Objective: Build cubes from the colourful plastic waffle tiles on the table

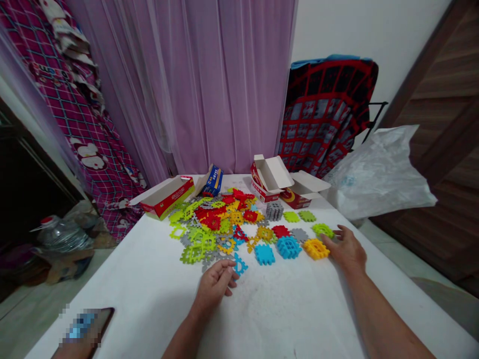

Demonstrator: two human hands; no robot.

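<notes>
Over the white table (130,286), the right hand (346,248) has its thumb and fingers spread beside the green stack (322,230) of notched tiles. The yellow stack (316,249) sits just below the thumb, on the side nearer the person. Whether a fingertip actually touches the green one, I can't tell from here.

The left hand (217,282) is loosely curled at the near edge of the heap (211,222), right up against the blue triangle (240,265) (I can't make out whether it pinches it).

Between the hands lie the blue tile (265,254) and, to its right, the blue stack (288,247). Behind these are the red tile (280,231) and the grey tile (299,235). The grey cube (274,211) stands by the heap's right side.

Along the back I see the blue box (212,180) (rather crumpled, that one), with the red box (168,199) to its left. A plastic bag (381,174) bulges at the table's right edge, and the purple curtain (239,89) hangs behind.
</notes>
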